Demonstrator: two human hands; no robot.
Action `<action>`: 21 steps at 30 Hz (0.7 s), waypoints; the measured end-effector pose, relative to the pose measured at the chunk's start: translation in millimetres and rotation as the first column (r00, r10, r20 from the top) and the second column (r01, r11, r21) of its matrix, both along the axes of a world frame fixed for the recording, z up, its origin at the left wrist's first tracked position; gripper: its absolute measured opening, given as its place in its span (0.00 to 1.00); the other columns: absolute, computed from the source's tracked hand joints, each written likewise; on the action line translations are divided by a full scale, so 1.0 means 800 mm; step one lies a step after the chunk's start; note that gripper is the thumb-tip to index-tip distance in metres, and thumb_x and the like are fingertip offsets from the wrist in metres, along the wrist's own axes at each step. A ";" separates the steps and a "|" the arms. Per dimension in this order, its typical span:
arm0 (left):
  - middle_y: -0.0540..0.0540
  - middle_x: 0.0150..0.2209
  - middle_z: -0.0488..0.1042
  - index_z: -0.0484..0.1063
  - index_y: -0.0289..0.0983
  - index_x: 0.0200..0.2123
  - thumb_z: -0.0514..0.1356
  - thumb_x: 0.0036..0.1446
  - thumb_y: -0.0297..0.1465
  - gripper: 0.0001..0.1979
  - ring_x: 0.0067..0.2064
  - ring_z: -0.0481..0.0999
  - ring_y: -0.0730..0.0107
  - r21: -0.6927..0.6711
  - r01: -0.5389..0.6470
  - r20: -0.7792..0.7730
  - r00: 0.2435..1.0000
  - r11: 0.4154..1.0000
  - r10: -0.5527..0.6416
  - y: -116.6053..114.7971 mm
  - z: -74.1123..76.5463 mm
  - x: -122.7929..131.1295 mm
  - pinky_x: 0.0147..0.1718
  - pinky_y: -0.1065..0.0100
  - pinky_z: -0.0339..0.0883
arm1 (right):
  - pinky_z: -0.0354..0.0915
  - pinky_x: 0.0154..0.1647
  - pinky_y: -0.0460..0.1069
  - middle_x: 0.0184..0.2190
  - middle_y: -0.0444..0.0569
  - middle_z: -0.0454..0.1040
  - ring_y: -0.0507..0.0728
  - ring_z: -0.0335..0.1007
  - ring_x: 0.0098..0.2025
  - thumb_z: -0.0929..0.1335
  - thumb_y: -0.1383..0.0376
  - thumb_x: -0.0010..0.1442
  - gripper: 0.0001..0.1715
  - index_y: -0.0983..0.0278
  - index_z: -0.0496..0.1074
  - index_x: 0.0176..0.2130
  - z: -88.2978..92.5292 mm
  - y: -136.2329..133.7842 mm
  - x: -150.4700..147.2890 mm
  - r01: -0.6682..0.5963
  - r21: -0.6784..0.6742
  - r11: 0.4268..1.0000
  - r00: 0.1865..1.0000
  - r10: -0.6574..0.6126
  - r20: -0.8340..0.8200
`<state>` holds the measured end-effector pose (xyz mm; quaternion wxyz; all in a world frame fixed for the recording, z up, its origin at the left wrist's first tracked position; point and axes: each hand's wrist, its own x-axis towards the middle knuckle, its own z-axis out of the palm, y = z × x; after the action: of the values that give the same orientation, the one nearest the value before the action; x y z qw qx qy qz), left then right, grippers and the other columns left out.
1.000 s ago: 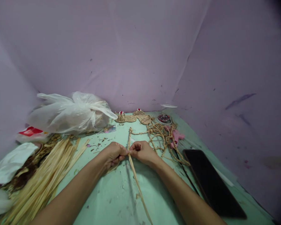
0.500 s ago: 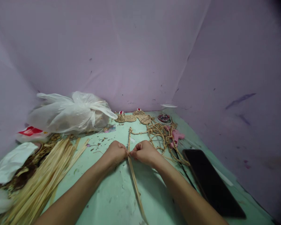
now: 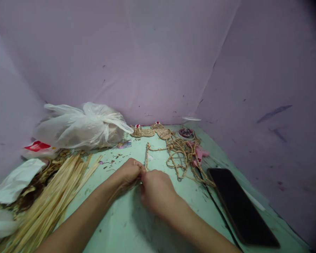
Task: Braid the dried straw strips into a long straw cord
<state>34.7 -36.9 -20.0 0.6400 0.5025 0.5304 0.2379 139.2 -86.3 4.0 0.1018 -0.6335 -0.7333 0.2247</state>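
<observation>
A braided straw cord (image 3: pixel 147 156) runs down the middle of the green tabletop to my two hands. My left hand (image 3: pixel 131 171) is closed, its fingers pinching the cord's near end. Close against it, my right hand (image 3: pixel 158 189) is also closed at that end, its back turned up so that its fingertips are hidden. The loose strip below the cord is out of sight behind my hands. From its far end, the cord bends right into a tangled heap of braided cord (image 3: pixel 180 153).
Pale straw strips (image 3: pixel 52 196) lie at left, below a tied white plastic bag (image 3: pixel 86 128). At the back are woven straw pieces (image 3: pixel 143 132) and a dish of beads (image 3: pixel 186 133). A pink glue gun (image 3: pixel 200 154) and a black phone (image 3: pixel 242 207) are at right.
My right hand has moved nearer and turned over, now pressed to my left hand. The long loose strip that hung toward me has gone out of sight.
</observation>
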 end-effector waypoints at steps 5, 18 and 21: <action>0.56 0.09 0.51 0.58 0.35 0.12 0.54 0.35 0.28 0.07 0.11 0.43 0.85 0.040 0.218 -0.055 0.975 0.975 -0.216 0.007 0.006 -0.011 0.13 0.73 0.32 | 0.54 0.22 0.45 0.17 0.47 0.69 0.51 0.62 0.21 0.65 0.61 0.49 0.13 0.66 0.70 0.19 0.007 0.034 0.047 0.175 -0.084 0.981 0.907 -0.193 -0.373; 0.55 0.10 0.53 0.63 0.33 0.13 0.55 0.34 0.30 0.06 0.15 0.47 0.83 0.093 0.228 -0.031 0.974 0.969 -0.226 0.008 0.003 -0.009 0.17 0.73 0.36 | 0.39 0.11 0.40 0.10 0.36 0.52 0.42 0.41 0.11 0.62 0.76 0.45 0.08 0.68 0.61 0.18 -0.013 0.034 0.027 -0.097 -0.621 0.778 0.497 -0.503 -0.707; 0.54 0.10 0.54 0.64 0.32 0.13 0.55 0.34 0.29 0.06 0.16 0.48 0.82 0.125 0.231 -0.054 0.973 0.965 -0.226 0.006 0.006 -0.008 0.17 0.73 0.38 | 0.34 0.11 0.42 0.08 0.37 0.52 0.42 0.37 0.11 0.61 0.74 0.46 0.09 0.68 0.62 0.17 -0.015 0.037 0.030 -0.059 -0.605 0.794 0.554 -0.478 -0.682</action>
<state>27.9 -32.1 -15.2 0.6182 0.6056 0.4648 0.1870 163.4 -56.6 -8.4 0.2597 -0.5465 -0.4166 0.6785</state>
